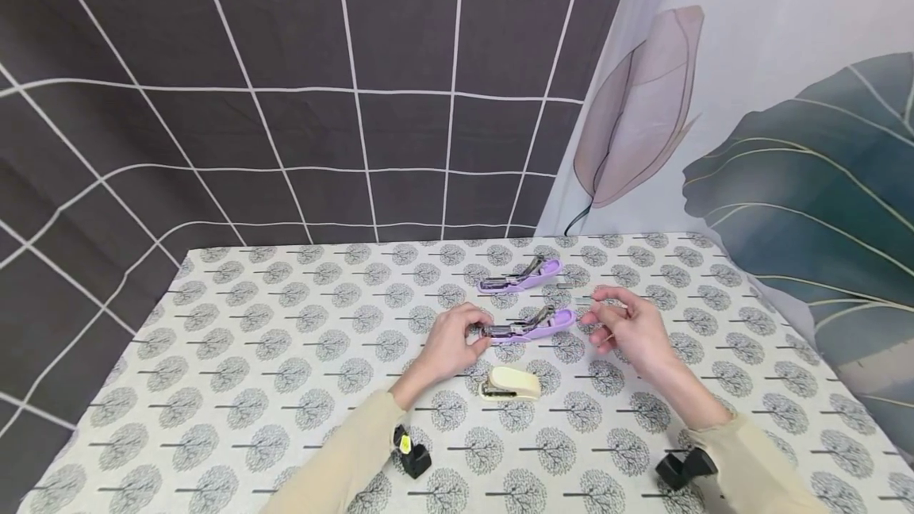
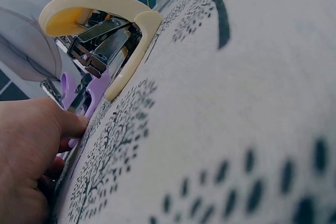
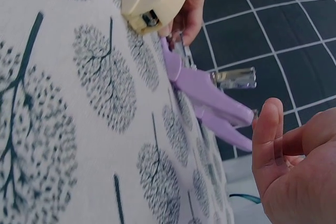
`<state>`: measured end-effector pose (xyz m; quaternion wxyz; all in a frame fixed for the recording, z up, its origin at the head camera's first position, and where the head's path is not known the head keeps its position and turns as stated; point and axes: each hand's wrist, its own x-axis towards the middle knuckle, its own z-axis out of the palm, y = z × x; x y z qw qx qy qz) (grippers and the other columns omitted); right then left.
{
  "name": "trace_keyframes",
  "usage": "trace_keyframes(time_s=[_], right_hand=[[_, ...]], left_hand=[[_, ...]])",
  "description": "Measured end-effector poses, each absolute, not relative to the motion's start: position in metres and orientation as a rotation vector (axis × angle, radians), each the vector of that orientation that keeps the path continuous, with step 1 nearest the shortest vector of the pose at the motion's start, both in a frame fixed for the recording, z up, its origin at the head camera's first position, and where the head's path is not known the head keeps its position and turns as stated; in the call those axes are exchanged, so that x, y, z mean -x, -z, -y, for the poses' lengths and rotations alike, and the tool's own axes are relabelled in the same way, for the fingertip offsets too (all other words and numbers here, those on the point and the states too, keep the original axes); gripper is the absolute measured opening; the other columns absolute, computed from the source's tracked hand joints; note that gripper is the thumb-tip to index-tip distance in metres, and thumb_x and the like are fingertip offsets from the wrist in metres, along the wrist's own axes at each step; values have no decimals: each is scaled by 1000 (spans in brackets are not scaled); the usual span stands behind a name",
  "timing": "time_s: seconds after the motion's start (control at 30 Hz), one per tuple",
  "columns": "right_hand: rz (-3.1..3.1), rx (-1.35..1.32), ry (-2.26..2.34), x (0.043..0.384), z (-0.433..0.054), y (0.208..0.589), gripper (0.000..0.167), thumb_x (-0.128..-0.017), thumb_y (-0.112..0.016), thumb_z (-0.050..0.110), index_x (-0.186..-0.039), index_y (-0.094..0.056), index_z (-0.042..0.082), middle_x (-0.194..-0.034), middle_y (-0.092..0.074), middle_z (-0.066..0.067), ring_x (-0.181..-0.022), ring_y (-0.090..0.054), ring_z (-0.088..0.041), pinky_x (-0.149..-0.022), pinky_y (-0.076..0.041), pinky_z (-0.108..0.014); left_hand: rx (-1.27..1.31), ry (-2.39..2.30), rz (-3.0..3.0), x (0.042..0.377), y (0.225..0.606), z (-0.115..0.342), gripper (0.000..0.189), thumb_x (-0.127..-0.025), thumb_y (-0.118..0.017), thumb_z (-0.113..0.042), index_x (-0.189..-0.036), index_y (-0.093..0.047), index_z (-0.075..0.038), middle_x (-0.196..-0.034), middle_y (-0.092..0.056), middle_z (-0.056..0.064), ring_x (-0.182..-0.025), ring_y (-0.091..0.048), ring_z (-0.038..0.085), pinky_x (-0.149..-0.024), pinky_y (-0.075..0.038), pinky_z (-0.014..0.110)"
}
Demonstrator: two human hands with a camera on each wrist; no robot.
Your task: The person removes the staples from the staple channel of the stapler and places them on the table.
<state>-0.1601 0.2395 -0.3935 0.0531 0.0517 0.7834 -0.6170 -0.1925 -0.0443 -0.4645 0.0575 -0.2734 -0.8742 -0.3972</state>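
Note:
An opened purple stapler [image 1: 531,327] lies on the cloth, its metal staple channel exposed and tilted up. My left hand [image 1: 451,342] pinches its left end between thumb and fingers; in the left wrist view the thumb [image 2: 79,124] rests against the purple body. Just past the stapler's right end, my right hand [image 1: 631,331] is raised with loosely bent fingers. The right wrist view shows no object between those fingers [image 3: 269,140]. Nearer to me sits a cream stapler [image 1: 511,384], closed in shape. Behind lies a second opened purple stapler [image 1: 524,276].
A white cloth with tree prints [image 1: 286,379] covers the table. A dark gridded curtain [image 1: 300,101] hangs behind it, and a leaf-patterned curtain [image 1: 750,181] hangs at the right. Both wrists carry small black cameras [image 1: 414,458].

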Motion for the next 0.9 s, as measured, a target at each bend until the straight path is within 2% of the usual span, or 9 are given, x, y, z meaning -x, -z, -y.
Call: trace_keyframes(time_s=[0.27, 0.47, 0.9], right_hand=[[-2365, -175, 1893, 159, -248, 402, 33, -102, -54, 5, -129, -44, -10, -92, -72, -17, -61, -64, -14, -57, -57, -33], [-2370, -212, 1873, 158, -250, 407, 34, -102, -54, 5, -131, -44, -9, -93, -71, -20, -61, -64, -14, -57, -57, -32], [-2307, -239, 1881, 158, -253, 417, 31, -102, -52, 4, -129, -44, -10, -90, -70, -17, -58, -62, -13, -56, -56, -30]], left_hand=[[828, 1208, 2659, 193, 466, 45, 25, -81, -80, -7, -105, -72, -7, -101, -68, 0, -74, -52, 11, -76, -44, 32], [823, 1209, 2656, 193, 466, 44, 25, -82, -80, -7, -105, -72, -7, -101, -68, 0, -74, -52, 12, -74, -44, 31], [817, 1204, 2662, 194, 467, 44, 24, -81, -80, -9, -105, -73, -9, -99, -68, -2, -72, -50, 9, -73, -43, 30]])
